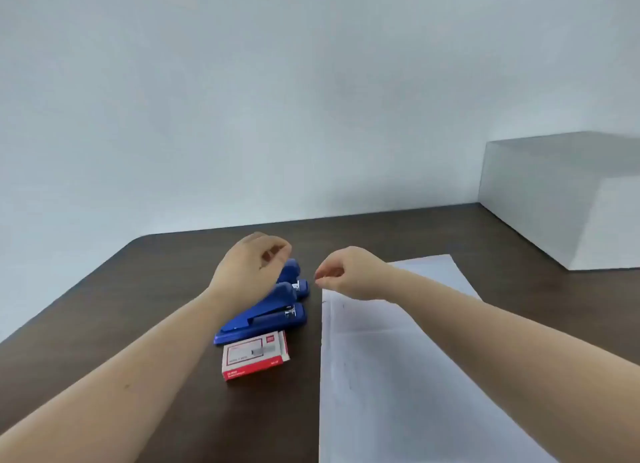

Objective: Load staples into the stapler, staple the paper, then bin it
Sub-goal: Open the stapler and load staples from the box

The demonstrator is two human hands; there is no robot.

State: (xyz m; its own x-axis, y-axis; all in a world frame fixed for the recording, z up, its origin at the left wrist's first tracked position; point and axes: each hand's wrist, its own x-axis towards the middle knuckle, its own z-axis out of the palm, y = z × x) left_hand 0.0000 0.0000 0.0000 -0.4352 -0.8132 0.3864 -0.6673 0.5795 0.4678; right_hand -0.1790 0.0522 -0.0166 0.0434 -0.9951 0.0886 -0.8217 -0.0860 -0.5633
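Blue stapler (277, 306) gapes open; both hands' grips pinched narrow, contents unclear.

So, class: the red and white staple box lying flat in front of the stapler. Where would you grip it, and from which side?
Grip the staple box across its two long side faces, coming from above. It lies flat on the table with both sides exposed. The stapler sits close behind it, so a pinch front to back looks cramped. The left hand is nearer, probably easier.
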